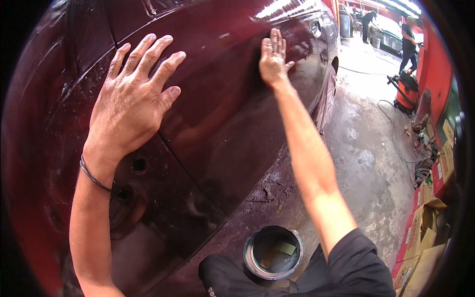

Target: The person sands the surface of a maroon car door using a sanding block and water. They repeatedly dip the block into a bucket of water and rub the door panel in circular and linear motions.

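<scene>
A dark maroon car body (208, 123), with panel seams and small openings in its lower part, fills the left and middle. My left hand (133, 94) has spread, slightly bent fingers at the upper left, close over the panel; contact is unclear. My right hand (273, 57) reaches farther along the panel, its fingers extended flat against the glossy surface below a bright reflection. Nothing shows held in either hand. A round container (248, 252) with dark contents and a pale green piece inside sits low between my legs.
Cardboard boxes (420, 237) line the right edge beside a red wall (435, 59). An orange-and-black vacuum (406, 94) and hoses rest on the grey floor (366, 173). Two people (408, 44) (367, 24) in dark clothes are near another car at the back.
</scene>
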The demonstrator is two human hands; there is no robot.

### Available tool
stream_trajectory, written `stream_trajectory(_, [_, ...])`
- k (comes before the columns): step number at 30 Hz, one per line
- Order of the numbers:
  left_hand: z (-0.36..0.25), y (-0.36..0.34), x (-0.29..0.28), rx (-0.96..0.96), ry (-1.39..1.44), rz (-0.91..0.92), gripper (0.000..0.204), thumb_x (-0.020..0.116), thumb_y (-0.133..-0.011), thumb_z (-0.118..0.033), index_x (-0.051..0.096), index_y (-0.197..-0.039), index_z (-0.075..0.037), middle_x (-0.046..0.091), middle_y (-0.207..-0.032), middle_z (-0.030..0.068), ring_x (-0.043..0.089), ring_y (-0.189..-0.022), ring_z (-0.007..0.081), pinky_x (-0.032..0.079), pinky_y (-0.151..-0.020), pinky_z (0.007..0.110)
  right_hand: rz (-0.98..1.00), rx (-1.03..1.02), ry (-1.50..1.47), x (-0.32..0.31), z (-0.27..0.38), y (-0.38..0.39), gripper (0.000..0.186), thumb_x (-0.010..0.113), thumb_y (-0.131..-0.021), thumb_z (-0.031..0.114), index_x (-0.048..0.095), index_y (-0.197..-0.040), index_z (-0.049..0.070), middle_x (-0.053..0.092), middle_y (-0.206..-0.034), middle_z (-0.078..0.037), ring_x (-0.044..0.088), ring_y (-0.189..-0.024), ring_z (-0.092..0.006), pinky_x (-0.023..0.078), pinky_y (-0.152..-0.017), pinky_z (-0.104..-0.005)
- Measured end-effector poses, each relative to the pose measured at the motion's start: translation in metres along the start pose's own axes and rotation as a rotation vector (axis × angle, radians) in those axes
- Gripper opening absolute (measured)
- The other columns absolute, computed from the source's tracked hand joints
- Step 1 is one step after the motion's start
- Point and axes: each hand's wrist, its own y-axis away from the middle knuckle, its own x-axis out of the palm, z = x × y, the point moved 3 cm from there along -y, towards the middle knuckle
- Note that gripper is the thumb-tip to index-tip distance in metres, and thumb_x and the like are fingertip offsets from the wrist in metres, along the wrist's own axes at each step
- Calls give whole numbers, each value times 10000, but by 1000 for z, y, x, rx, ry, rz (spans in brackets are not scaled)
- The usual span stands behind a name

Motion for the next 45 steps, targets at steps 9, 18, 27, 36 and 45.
stream_trajectory(9, [3, 9, -3, 31, -39, 65, 552, 604, -1058, -371, 511, -1584, -229, 422, -1693, 51, 339, -1594, 298, 218, -1348, 514, 8, -401, 13, -1, 73, 128, 584, 441, -1107, 303, 386, -1668, 153, 219, -1795, -96, 122, -1670, -357, -43, -1213, -803])
stream_trajectory(18, [5, 7, -5, 42, -70, 83, 558, 608, -1058, -372, 506, -1589, -231, 422, -1697, 49, 339, -1596, 290, 217, -1351, 505, 17, -250, -58, 4, 110, 171, 631, 438, -1096, 308, 354, -1671, 64, 186, -1794, -164, 76, -1660, -438, -41, -1212, -806])
stream_trajectory(27, [5, -3, -6, 53, -112, 5, 553, 598, -1055, -393, 531, -1577, -224, 440, -1690, 50, 365, -1584, 299, 244, -1340, 507, -64, 168, -189, -12, -40, 80, 556, 430, -1113, 222, 387, -1653, 97, 226, -1782, -154, 124, -1649, -458, 129, -1116, -908])
stream_trajectory(36, [-2, 4, 3, 161, -108, 10, 546, 605, -1056, -391, 552, -1565, -202, 487, -1655, 78, 407, -1557, 325, 292, -1298, 517, 109, -230, -198, 5, 91, 282, 653, 571, -1004, 295, 470, -1637, 171, 306, -1766, -103, 174, -1661, -371, -82, -1269, -705])
stream_trajectory(45, [0, 4, -1, 203, -97, 37, 560, 617, -1062, -336, 530, -1591, -171, 463, -1680, 103, 391, -1574, 315, 294, -1294, 482, -119, 52, -212, 4, 43, 258, 553, 549, -1064, 231, 493, -1606, 137, 323, -1747, -173, 259, -1599, -512, 111, -1190, -833])
